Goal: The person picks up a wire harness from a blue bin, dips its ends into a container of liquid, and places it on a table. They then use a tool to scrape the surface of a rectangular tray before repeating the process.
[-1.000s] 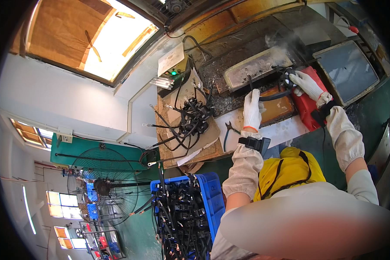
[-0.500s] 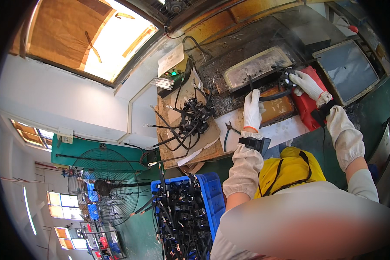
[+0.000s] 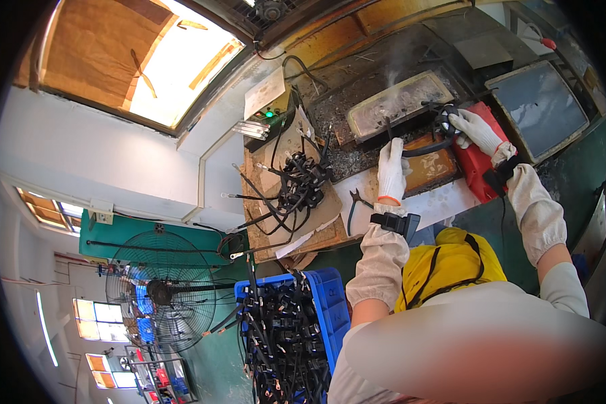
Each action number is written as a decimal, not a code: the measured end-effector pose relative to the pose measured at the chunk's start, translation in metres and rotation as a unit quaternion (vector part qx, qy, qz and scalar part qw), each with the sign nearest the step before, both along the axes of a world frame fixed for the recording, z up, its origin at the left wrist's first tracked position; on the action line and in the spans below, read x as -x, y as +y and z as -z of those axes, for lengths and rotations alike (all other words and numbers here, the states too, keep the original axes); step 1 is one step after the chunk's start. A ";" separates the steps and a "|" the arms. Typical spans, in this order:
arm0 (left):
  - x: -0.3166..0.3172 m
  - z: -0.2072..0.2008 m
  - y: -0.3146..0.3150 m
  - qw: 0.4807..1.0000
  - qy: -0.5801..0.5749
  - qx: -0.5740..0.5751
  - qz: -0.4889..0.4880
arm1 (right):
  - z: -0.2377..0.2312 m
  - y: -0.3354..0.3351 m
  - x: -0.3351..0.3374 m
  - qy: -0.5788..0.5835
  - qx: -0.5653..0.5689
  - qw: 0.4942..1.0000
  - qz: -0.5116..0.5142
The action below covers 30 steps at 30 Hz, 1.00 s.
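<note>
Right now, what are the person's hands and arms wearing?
Left hand and right hand wear white gloves, edged orange-red. Cream oversleeves gather near the elbows; black devices strap over the wrists, a dark cable hanging by the right one.

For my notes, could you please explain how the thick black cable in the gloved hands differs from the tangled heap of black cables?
The thick black cable is held by the white-gloved left hand and right hand; the tangled heap of black cables lies unheld. The cable curves, whereas the heap's strands cross. Both are black.

A wire-caged fan (image 3: 159,292) overlaps a green panel (image 3: 131,227), with a partly covered window (image 3: 156,67) at upper left.
</note>
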<state>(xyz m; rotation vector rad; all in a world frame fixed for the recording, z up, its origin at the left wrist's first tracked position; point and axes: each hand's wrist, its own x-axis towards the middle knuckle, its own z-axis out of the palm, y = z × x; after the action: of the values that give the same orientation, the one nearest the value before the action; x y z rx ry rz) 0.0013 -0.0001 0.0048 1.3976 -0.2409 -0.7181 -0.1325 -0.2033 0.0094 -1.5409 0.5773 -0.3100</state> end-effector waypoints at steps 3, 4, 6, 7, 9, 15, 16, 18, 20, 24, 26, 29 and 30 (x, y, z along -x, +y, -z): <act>0.001 0.000 -0.001 1.000 -0.001 0.000 -0.005 | 0.000 0.000 0.001 0.001 0.003 1.000 -0.002; 0.000 0.000 -0.001 1.000 -0.002 0.001 -0.008 | 0.000 0.000 0.001 0.002 0.004 1.000 -0.002; 0.001 -0.001 -0.002 1.000 0.002 -0.001 -0.009 | -0.003 0.002 0.002 0.001 0.006 1.000 0.004; 0.001 -0.002 -0.003 1.000 0.006 -0.002 -0.010 | -0.003 0.003 0.002 -0.001 0.008 1.000 0.010; -0.001 -0.001 -0.003 1.000 0.004 0.003 -0.006 | -0.002 0.002 0.001 -0.002 0.012 1.000 0.009; 0.001 -0.003 -0.004 1.000 0.000 0.012 0.000 | 0.007 -0.005 0.004 -0.015 0.015 1.000 -0.020; 0.001 -0.004 -0.004 1.000 -0.003 0.015 0.003 | 0.006 -0.004 0.004 -0.026 0.015 0.999 -0.024; 0.002 -0.006 -0.003 1.000 -0.007 0.009 0.007 | 0.005 -0.002 0.006 -0.032 0.007 0.999 -0.022; 0.003 -0.008 -0.003 1.000 -0.012 0.004 0.011 | 0.003 0.000 0.007 -0.039 0.000 0.999 -0.020; 0.005 -0.011 -0.004 1.000 -0.019 0.002 0.016 | 0.003 0.002 0.009 -0.056 0.008 0.998 -0.010; 0.006 -0.011 -0.004 1.000 -0.018 0.003 0.015 | 0.004 0.003 0.010 -0.057 0.011 0.998 -0.004; 0.005 -0.011 -0.004 1.000 -0.026 0.000 0.011 | 0.004 0.005 0.009 -0.067 0.005 0.998 0.013; 0.006 -0.011 -0.005 1.000 -0.026 -0.001 0.008 | 0.005 0.004 0.010 -0.072 0.007 0.997 0.013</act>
<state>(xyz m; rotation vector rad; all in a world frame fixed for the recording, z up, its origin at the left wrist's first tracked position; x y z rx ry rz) -0.0047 -0.0048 0.0157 1.4190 -0.2919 -0.6954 -0.1430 -0.1996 0.0039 -1.5115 0.4838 -0.4426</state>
